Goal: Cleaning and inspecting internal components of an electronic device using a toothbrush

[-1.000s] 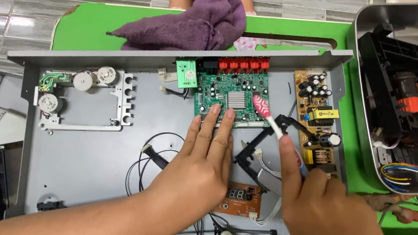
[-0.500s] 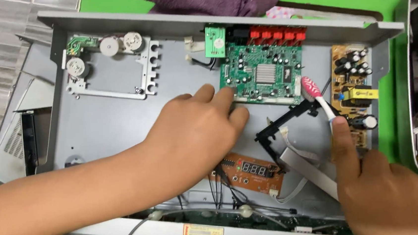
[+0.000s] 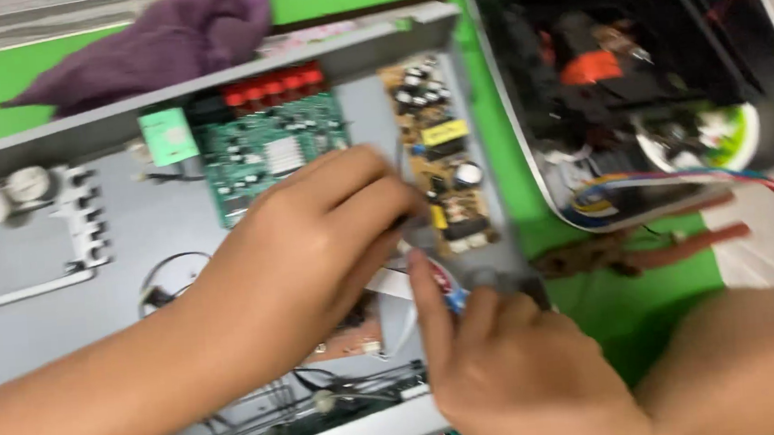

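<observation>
Right hand grip: the right hand (image 3: 519,373) was closed around a small tool with a red and blue handle (image 3: 446,286), thumb laid along it; its tip was hidden.
Left hand grip: the left hand (image 3: 307,251) lay curled inside the chassis, fingertips bent near the tool; whether they pinched anything could not be told (blurred).
Where the tool was: just beside the brown power board (image 3: 442,162), above the chassis's near right corner.
Under the hands: an open grey metal chassis (image 3: 63,317) with a green circuit board (image 3: 271,148).
Further out: rusty pliers (image 3: 638,251) on the green mat (image 3: 614,301), another opened appliance (image 3: 651,68), a purple cloth (image 3: 171,41).
</observation>
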